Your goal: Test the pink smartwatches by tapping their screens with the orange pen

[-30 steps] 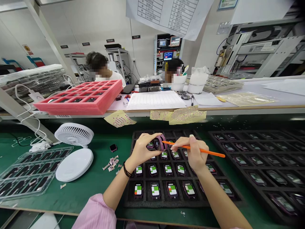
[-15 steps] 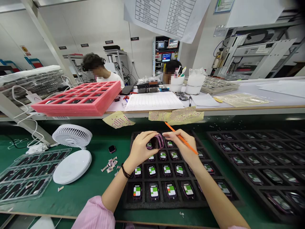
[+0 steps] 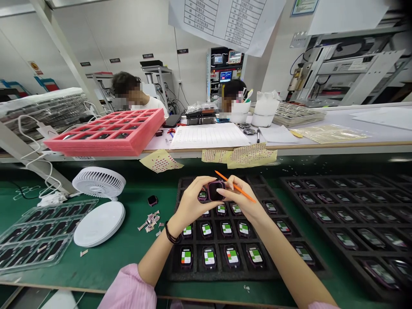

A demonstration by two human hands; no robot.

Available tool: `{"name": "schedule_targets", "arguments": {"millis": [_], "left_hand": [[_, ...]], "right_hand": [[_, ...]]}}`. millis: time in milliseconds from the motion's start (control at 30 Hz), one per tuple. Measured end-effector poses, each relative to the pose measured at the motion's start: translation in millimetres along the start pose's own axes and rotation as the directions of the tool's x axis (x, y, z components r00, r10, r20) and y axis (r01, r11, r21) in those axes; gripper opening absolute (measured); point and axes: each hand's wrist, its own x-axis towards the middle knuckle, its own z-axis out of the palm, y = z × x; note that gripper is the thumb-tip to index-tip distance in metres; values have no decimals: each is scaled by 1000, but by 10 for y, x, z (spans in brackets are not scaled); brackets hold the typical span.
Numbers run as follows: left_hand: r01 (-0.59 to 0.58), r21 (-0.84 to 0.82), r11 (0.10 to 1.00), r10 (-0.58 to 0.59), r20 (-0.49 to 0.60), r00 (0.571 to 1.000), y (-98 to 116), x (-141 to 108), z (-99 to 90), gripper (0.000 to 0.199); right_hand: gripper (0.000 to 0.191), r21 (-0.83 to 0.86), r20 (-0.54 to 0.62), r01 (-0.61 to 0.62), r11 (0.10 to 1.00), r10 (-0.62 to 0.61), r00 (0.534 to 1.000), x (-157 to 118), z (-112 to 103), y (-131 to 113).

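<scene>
My left hand [image 3: 193,202] grips a purple smartwatch [image 3: 215,191] above the black foam tray [image 3: 225,275]; my right hand [image 3: 241,201] pinches an orange stick [image 3: 246,195], its fingers against the watch.

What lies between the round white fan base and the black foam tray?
The head view shows a small heap of paper scraps and a small watch on the green mat between the fan base and the tray.

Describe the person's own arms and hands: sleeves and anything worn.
The left sleeve and right sleeve are pale pink and finely ribbed, the right barely showing at the picture's edge. A thin black bracelet circles the left wrist. The left hand and right hand are gloveless.
</scene>
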Motion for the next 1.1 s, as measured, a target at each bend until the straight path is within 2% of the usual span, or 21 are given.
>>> {"name": "schedule_targets", "arguments": {"millis": [333,433,633,733,867,967,1100], "left_hand": [[2,-6,1000,-2,17,1000,-12,4,-1,46],[65,-4,998,-65,-12,998,-20,11,-52,47],[182,-25,983,-184,-189,965,-143,31,-202,53],[191,-34,981,-194,-204,959,-194,40,-231,53],[230,-82,970,-241,-154,958,-224,49,-234,51],[311,-108,944,-320,-73,945,-377,46,-222,50],[446,-8,895,-446,28,895,-882,-3,-150,52]], "right_hand": [[39,69,-11,-36,997,37,999,14,-3,-3],[42,63,-40,-15,998,17,999,24,-24,-14],[42,67,-46,-8,998,11,999,24,-66,-7],[39,61,-34,-5,998,7,999,21,-80,11],[38,56,0,6,998,-6,1000,20,-82,25],[40,3,-3,19,1000,-19,1000,38,-83,57],[45,-66,-28,25,997,-27,999,133,-93,217]]}}
